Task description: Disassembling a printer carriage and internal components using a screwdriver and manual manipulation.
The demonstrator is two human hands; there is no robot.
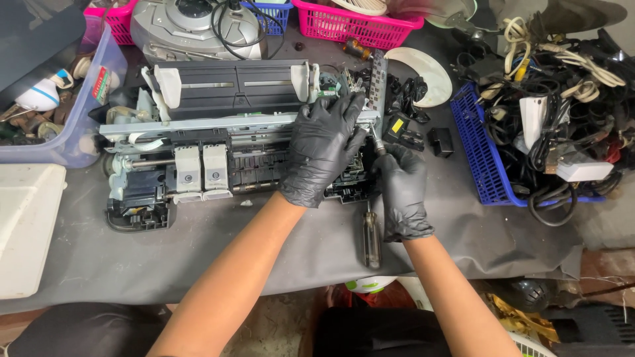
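- Nearest, below the surface [198,251] edge: dim floor clutter, a dark rounded shape, a white and green object, mostly hidden.
- Dark grey cloth-covered surface, wrinkled at its near right edge, crowded with electronic scrap.
- Two bare forearms reaching up from the lower edge, both hands in black gloves.
- Screwdriver [371,235] with a dark translucent handle lying on the surface between the two wrists, just left of the right hand.
- Right hand [402,192] at the right end of the stripped printer, fingers curled tight around a small metal-tipped tool [378,144] pointing up into the frame corner; exact kind of tool too small to tell.
- Left hand [324,149] laid flat over the printer's right part, fingers spread and loose, pressing on the metal rail, gripping nothing.
- Stripped printer [225,142] lying lengthwise at mid-surface, casing off, grey metal rail across it, two pale ink cartridge holders at left, black paper tray behind; directly under both hands.
- Left edge: white plastic box [26,225], and beyond it a clear bin [79,142] of odd parts.
- Right: blue basket [483,165] heaped with tangled cables and adapters; small black parts lying between it and the printer.
- Farthest: silver disc player [192,26], pink baskets [357,26], a white curved plastic piece [426,73].
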